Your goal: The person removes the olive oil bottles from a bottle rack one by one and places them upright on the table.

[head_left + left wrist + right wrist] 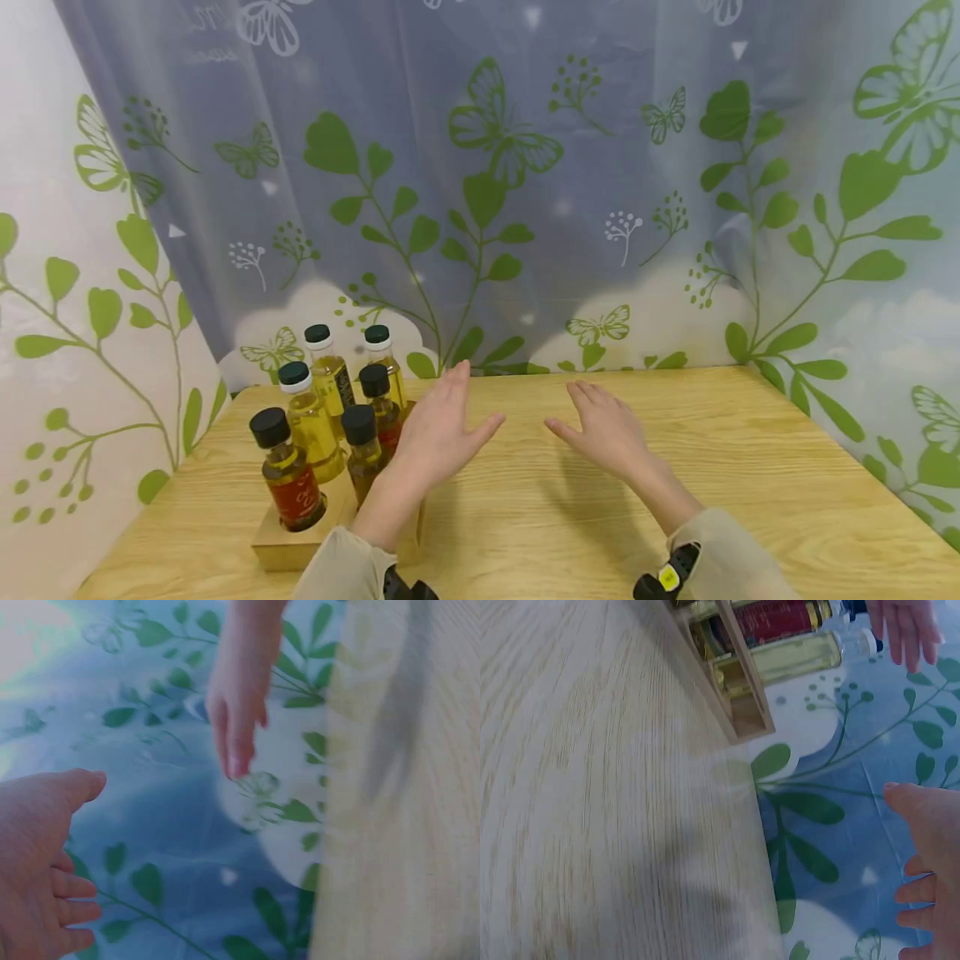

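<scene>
Both hands hover above the wooden table with fingers extended and nothing in them. My left hand [437, 429] is at the right side of a wooden bottle rack [288, 550] and hides part of it in the head view. Dark-capped oil bottles fill the rack: a red-labelled bottle [294, 492] in the near left hole, a clear bottle of yellow oil [313, 429] behind it, and several more. Farther right, my right hand [606, 429] is apart from everything, its thumb spread toward the left hand. In the right wrist view the rack [750, 724] and bottles show at the top.
The light wood table [517, 517] runs back to a hanging curtain [585, 233] with green leaves and butterflies. Another pale printed sheet [67, 250] hangs along the left. Dark straps with small devices [671, 575] sit on both wrists.
</scene>
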Available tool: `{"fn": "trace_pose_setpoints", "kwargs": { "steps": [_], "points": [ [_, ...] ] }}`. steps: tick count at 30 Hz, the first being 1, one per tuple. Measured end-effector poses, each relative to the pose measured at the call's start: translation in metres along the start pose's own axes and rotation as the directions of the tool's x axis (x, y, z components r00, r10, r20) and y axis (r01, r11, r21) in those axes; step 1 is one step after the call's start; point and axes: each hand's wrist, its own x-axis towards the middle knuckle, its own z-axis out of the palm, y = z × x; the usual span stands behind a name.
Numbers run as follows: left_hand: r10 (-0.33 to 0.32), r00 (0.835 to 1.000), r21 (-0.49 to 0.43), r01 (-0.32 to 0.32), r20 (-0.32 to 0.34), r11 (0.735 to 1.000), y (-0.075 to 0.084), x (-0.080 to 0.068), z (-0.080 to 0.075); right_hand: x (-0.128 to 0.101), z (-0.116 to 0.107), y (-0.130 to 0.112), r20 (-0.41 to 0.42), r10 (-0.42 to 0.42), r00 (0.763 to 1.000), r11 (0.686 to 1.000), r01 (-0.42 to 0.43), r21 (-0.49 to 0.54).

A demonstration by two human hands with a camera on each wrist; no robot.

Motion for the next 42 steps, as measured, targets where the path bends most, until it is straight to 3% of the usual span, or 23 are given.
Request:
{"fn": "trace_pose_setpoints", "kwargs": {
  "steps": [3, 6, 9, 12, 15, 22, 27, 32, 38, 42],
  "points": [
    [0.054, 0.994, -0.023, -0.057, -0.092, 0.998, 0.001, -0.008, -0.018, 0.000, -0.001, -0.012, -0.022, -0.026, 0.999, 1.000, 0.026, 0.015],
    [0.120, 0.975, -0.023, -0.127, -0.184, 0.992, -0.001, -0.017, -0.035, 0.001, -0.002, -0.023, -0.036, -0.045, 0.998, 0.998, 0.047, 0.051],
    [0.129, 0.964, -0.040, -0.142, -0.232, 0.989, -0.007, -0.026, -0.051, 0.000, -0.001, -0.034, -0.043, -0.053, 0.998, 0.990, 0.058, 0.129],
    [0.077, 0.970, -0.076, -0.097, -0.231, 0.992, -0.017, -0.036, -0.068, -0.001, 0.001, -0.047, -0.037, -0.042, 0.998, 0.969, 0.050, 0.241],
    [0.010, 0.975, -0.109, -0.035, -0.221, 0.993, -0.031, -0.046, -0.082, -0.002, 0.003, -0.059, -0.023, -0.018, 1.000, 0.928, 0.025, 0.373],
    [-0.084, 0.961, -0.172, 0.038, -0.264, 0.984, -0.072, -0.069, -0.103, -0.004, 0.012, -0.086, -0.006, -0.026, 1.000, 0.829, 0.025, 0.558],
    [-0.223, 0.960, -0.208, 0.187, -0.169, 0.960, -0.109, -0.083, -0.113, -0.004, 0.017, -0.099, 0.027, -0.052, 0.998, 0.787, 0.024, 0.616],
    [-0.331, 0.943, -0.237, 0.315, -0.031, 0.919, -0.148, -0.100, -0.117, -0.002, 0.024, -0.111, 0.074, -0.078, 0.994, 0.748, 0.009, 0.663],
    [-0.371, 0.920, -0.285, 0.392, 0.127, 0.875, -0.187, -0.117, -0.110, 0.000, 0.041, -0.121, 0.163, -0.105, 0.981, 0.693, -0.046, 0.719],
    [-0.351, 0.905, -0.349, 0.417, 0.239, 0.839, -0.208, -0.122, -0.097, -0.001, 0.052, -0.129, 0.226, -0.114, 0.967, 0.705, -0.081, 0.705]
  ]
}}
